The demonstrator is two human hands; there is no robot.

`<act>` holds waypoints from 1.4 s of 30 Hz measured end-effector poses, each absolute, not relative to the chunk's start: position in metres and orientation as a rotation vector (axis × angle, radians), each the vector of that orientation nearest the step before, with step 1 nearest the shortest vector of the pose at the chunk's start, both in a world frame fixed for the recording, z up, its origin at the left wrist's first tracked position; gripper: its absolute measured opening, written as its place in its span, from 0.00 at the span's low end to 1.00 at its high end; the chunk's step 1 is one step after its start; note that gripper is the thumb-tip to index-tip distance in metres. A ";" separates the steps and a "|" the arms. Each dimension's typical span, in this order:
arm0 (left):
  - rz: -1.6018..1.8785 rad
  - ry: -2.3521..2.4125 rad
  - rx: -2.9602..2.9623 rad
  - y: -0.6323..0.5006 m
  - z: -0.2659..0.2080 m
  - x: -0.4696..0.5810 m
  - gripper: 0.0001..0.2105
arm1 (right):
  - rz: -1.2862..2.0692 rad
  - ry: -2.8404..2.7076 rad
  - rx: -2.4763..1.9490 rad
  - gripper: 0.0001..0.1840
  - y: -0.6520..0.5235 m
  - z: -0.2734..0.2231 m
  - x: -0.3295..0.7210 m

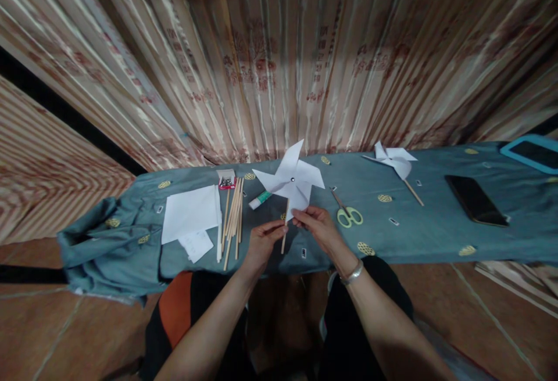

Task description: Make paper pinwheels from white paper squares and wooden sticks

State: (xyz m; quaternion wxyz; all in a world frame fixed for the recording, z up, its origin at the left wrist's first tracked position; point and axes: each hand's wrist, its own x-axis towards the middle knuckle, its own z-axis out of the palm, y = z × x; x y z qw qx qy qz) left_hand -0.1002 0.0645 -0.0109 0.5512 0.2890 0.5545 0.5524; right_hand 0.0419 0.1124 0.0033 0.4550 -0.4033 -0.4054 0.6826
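Observation:
A white paper pinwheel point(293, 179) with a silver pin at its centre stands up in front of me on a thin wooden stick point(283, 245). My left hand point(264, 240) pinches that stick below the blades. The fingers of my right hand point(317, 224) are closed on the lower tip of a paper blade. Behind the pinwheel, at its left, lies a glue stick point(260, 200) with a green label. Green-handled scissors point(347, 214) rest just right of my right hand.
Left on the cloth-covered table point(379, 236) are white paper sheets point(189, 212), several wooden sticks point(234, 218) and a small box of pins point(227, 180). To the right lie another pinwheel point(394, 160), a black phone point(476, 200) and a blue-framed device point(534, 153). A curtain point(279, 67) hangs behind.

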 end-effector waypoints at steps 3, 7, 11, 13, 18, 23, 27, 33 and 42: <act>1.308 1.282 0.696 0.064 -0.011 -0.099 0.16 | 1.700 -1.025 -0.988 0.18 0.112 0.005 0.040; 1.296 1.255 0.702 0.063 -0.009 -0.097 0.16 | 1.677 -1.119 -0.989 0.20 0.112 0.006 0.038; 1.300 1.267 0.682 0.063 -0.007 -0.099 0.16 | 1.619 -1.186 -1.002 0.22 0.112 0.007 0.042; 1.310 1.281 0.664 0.064 -0.007 -0.101 0.16 | 1.565 -1.192 -1.004 0.22 0.114 0.009 0.048; 1.317 1.302 0.612 0.065 -0.008 -0.106 0.17 | 1.391 -0.956 -1.069 0.21 0.129 0.009 0.076; 1.269 1.275 0.624 0.062 -0.007 -0.105 0.17 | 1.153 -0.751 -1.082 0.16 0.144 0.004 0.091; 1.240 1.273 0.632 0.060 -0.005 -0.103 0.17 | 1.179 -0.796 -1.080 0.15 0.146 0.003 0.087; 1.264 1.312 0.678 0.060 0.000 -0.107 0.15 | 1.227 -0.846 -1.096 0.13 0.141 0.001 0.081; 1.313 1.342 0.681 0.061 0.001 -0.110 0.15 | 1.408 -0.893 -1.050 0.18 0.130 0.003 0.070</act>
